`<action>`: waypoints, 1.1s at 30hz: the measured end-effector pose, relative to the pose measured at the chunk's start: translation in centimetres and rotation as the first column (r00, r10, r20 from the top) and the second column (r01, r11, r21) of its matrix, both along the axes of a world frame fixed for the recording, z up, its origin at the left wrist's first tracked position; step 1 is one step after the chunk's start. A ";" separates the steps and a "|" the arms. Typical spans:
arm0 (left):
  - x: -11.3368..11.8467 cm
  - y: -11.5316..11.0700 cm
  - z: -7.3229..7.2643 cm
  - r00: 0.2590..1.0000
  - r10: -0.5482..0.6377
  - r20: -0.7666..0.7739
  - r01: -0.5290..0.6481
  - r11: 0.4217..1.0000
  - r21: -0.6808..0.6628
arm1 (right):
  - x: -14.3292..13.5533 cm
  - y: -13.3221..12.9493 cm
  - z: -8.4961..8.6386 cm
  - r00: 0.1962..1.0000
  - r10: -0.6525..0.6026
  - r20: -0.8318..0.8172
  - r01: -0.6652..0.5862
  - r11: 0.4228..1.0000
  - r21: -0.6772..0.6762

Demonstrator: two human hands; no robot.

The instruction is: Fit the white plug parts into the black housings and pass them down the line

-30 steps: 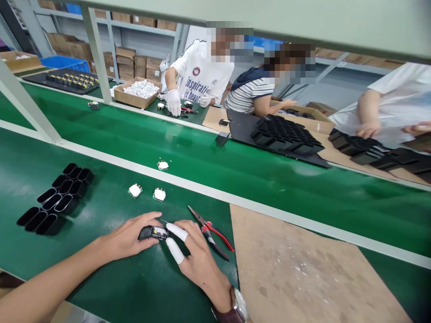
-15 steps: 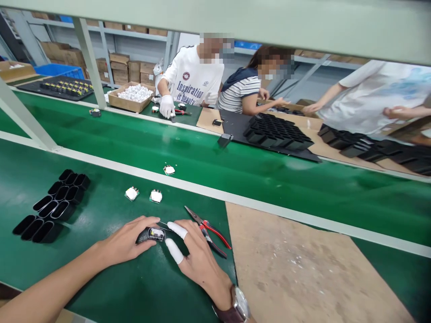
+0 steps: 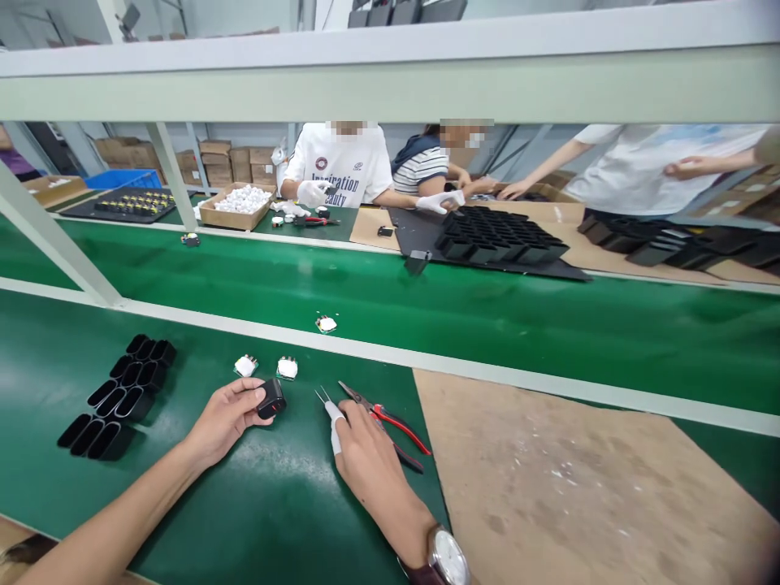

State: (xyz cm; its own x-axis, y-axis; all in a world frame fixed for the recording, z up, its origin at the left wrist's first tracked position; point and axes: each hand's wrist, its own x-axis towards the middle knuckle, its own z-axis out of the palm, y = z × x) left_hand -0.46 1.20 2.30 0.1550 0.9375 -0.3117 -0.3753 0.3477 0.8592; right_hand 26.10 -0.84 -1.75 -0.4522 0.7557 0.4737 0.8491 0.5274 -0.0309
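Observation:
My left hand point(image 3: 227, 418) grips a small black plastic charger housing point(image 3: 274, 398) between thumb and fingers, raised over the green bench. Its smooth closed face points towards me, so its inside is hidden. In my right hand point(image 3: 369, 455), which wears white finger cots, is a pair of thin metal tweezers point(image 3: 324, 396), tips pointing away from me. Red-and-black long-nose pliers point(image 3: 396, 426) lie just beyond and beside that hand. Two small circuit boards with white tops, a left one point(image 3: 246, 366) and a right one point(image 3: 287, 368), rest past my left hand.
Several open black housings point(image 3: 115, 400) stand in rows at the left. A brown board point(image 3: 548, 471) covers the bench at right. Beyond a pale rail point(image 3: 390, 355) runs a green conveyor point(image 3: 262, 280) carrying another board point(image 3: 327, 324). Co-workers point(image 3: 341, 162) work across it.
My left hand has turned the housing, so its open end with the parts inside no longer shows. My right hand with the tweezers has drawn away from it. The camera view has tilted up.

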 end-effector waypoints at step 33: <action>18.2 17.9 -1.7 0.179 0.372 -0.911 0.792 0.494 0.358 | -4.4 -2.2 -1.2 0.934 0.351 0.074 -0.356 0.930 0.085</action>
